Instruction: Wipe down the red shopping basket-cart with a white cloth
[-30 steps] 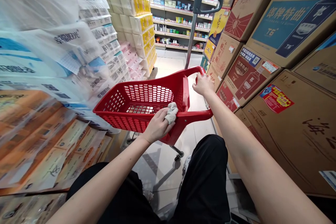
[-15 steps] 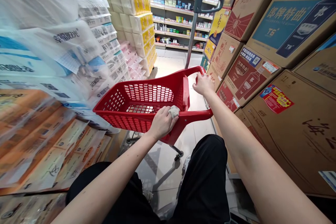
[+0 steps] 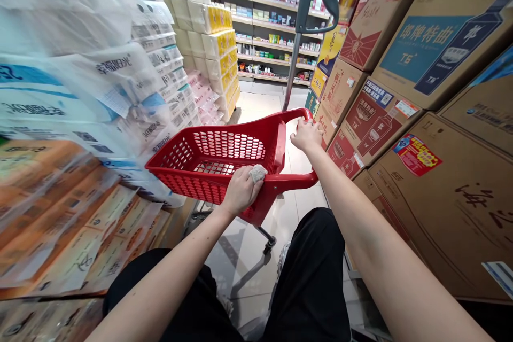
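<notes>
A red plastic shopping basket (image 3: 200, 160) on wheels stands tilted in a narrow aisle in front of me. My left hand (image 3: 239, 190) is closed on a small grey-white cloth (image 3: 257, 173) and presses it against the basket's near rim. My right hand (image 3: 306, 133) grips the red handle loop at the basket's right end. A grey pull handle (image 3: 308, 8) on a metal pole rises from the basket. My black-trousered legs show below.
Stacked packs of tissue paper (image 3: 100, 91) wall the left side. Brown cardboard cartons (image 3: 433, 117) are piled on the right. Tiled floor (image 3: 260, 101) runs ahead to shelves of goods (image 3: 264, 10) at the back.
My left hand has slid slightly left along the rim, bunching the cloth smaller under the fingers. The view has tipped a little; the right hand keeps its grip.
</notes>
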{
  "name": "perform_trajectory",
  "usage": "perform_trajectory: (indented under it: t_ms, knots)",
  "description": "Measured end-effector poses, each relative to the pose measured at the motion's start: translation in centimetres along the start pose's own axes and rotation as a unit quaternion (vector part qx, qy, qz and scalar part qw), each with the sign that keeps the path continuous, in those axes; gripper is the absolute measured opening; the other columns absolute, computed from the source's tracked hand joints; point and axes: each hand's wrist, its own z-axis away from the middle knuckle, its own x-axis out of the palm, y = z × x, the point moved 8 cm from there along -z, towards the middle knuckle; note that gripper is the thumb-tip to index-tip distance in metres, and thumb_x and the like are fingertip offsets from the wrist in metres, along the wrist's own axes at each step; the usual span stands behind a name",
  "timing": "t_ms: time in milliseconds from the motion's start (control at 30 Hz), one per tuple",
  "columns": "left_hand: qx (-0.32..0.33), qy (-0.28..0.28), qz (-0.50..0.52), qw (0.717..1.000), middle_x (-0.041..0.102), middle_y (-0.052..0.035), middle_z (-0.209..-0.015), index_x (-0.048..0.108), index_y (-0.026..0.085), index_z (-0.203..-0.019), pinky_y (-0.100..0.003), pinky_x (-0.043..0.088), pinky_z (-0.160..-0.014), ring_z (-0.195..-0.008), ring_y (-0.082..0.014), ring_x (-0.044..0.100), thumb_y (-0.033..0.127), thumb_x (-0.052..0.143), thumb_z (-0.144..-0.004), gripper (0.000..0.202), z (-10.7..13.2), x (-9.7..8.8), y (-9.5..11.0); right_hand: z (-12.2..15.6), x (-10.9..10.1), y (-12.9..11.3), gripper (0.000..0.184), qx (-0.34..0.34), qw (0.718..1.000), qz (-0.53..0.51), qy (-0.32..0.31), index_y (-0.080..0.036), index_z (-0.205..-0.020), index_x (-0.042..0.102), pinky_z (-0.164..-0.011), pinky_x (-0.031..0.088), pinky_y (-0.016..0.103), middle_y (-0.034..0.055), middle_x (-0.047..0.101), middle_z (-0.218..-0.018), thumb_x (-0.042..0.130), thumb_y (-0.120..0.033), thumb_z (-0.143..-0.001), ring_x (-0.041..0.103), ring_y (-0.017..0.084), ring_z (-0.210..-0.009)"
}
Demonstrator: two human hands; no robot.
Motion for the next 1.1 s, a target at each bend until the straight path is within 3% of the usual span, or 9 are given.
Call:
perform_trajectory:
  t_ms: [200, 333, 433, 567, 833, 967, 1100]
  knots:
    - [0.003, -0.024, 0.029, 0.999, 0.062, -0.0129, -0.109, 0.058, 0.017, -0.118, -0.045, 0.043, -0.094, -0.105, -0.0269, 0.053, 0.033, 0.031, -0.100, 0.037, 0.6, -0.1, -2.5, 0.1, 0.1, -0.8, 0.068, -0.007, 1.000, 0.004, -0.018, -0.015, -0.145, 0.038, -0.090, 0.042, 0.057, 0.0261, 0.040, -0.145, 0.052, -0.045, -0.085, 0.039, 0.043, -0.128]
    - [-0.054, -0.035, 0.024, 0.998, 0.064, -0.0111, -0.103, 0.061, 0.018, -0.108, -0.044, 0.043, -0.091, -0.100, -0.0250, 0.055, 0.036, 0.029, -0.101, 0.038, 1.8, -0.6, -6.2, 0.0, 0.2, -1.2, 0.071, -0.014, 1.000, 0.008, -0.022, -0.012, -0.147, 0.035, -0.090, 0.042, 0.056, 0.0278, 0.038, -0.147, 0.051, -0.045, -0.086, 0.039, 0.043, -0.128]
    - [-0.079, -0.052, 0.015, 0.995, 0.064, -0.0103, -0.096, 0.062, 0.017, -0.103, -0.042, 0.044, -0.088, -0.094, -0.0241, 0.056, 0.038, 0.028, -0.101, 0.040, 2.4, -0.8, -7.5, -0.2, 0.4, -1.4, 0.069, -0.012, 1.000, 0.009, -0.025, -0.013, -0.147, 0.034, -0.090, 0.042, 0.057, 0.0276, 0.037, -0.147, 0.050, -0.045, -0.088, 0.039, 0.043, -0.128]
    - [-0.096, -0.047, 0.007, 0.994, 0.064, -0.0106, -0.094, 0.063, 0.017, -0.099, -0.041, 0.044, -0.086, -0.091, -0.0238, 0.056, 0.038, 0.025, -0.102, 0.043, 1.8, -1.1, -6.7, -0.6, 0.6, -1.5, 0.069, -0.006, 1.000, 0.015, -0.024, -0.014, -0.148, 0.032, -0.090, 0.043, 0.057, 0.0269, 0.036, -0.149, 0.049, -0.044, -0.089, 0.038, 0.043, -0.130]
    - [-0.044, -0.047, 0.070, 0.996, 0.064, -0.0108, -0.105, 0.060, 0.018, -0.113, -0.041, 0.043, -0.092, -0.100, -0.0240, 0.056, 0.036, 0.027, -0.102, 0.039, -0.5, -0.8, -1.7, -0.8, 0.8, -1.6, 0.073, -0.013, 0.999, 0.019, -0.030, -0.015, -0.150, 0.029, -0.092, 0.042, 0.057, 0.0271, 0.033, -0.150, 0.050, -0.047, -0.088, 0.036, 0.043, -0.132]
    - [-0.051, -0.050, 0.049, 0.996, 0.063, -0.0122, -0.099, 0.061, 0.016, -0.107, -0.042, 0.043, -0.087, -0.095, -0.0254, 0.054, 0.038, 0.027, -0.101, 0.041, -0.8, -0.6, -1.3, -0.8, 0.8, -1.5, 0.073, -0.011, 0.999, 0.013, -0.030, -0.016, -0.150, 0.031, -0.094, 0.041, 0.057, 0.0266, 0.035, -0.149, 0.053, -0.048, -0.088, 0.035, 0.043, -0.133]
    - [-0.048, -0.071, 0.030, 0.996, 0.060, -0.0116, -0.096, 0.061, 0.016, -0.104, -0.041, 0.043, -0.085, -0.090, -0.0248, 0.052, 0.038, 0.024, -0.101, 0.043, -0.8, -0.7, -1.3, -0.9, 1.3, -1.4, 0.077, 0.003, 0.998, 0.021, -0.058, -0.017, -0.152, 0.028, -0.096, 0.036, 0.064, 0.0267, 0.026, -0.155, 0.054, -0.050, -0.087, 0.027, 0.047, -0.138]
